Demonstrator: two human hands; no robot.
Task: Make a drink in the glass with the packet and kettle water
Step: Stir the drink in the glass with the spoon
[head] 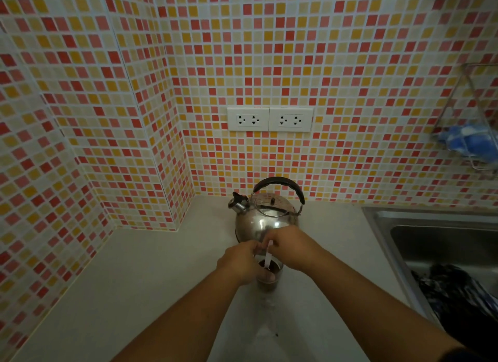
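Note:
A clear glass (pixel 270 280) with dark brown drink in it stands on the pale counter (pixel 134 294). My left hand (pixel 239 262) wraps around the glass's left side and rim. My right hand (pixel 291 248) pinches a thin white stick-like thing (pixel 267 258) whose lower end dips into the drink; I cannot tell whether it is a stirrer or the packet. Just behind my hands stands the steel kettle (pixel 262 218), its black handle upright and its spout pointing left.
A steel sink (pixel 431 237) lies at the right with dark patterned cloth (pixel 458 294) in it. A wire rack holding something blue (pixel 467 140) hangs on the tiled wall above. Two double sockets (pixel 269 119) sit on the wall behind the kettle.

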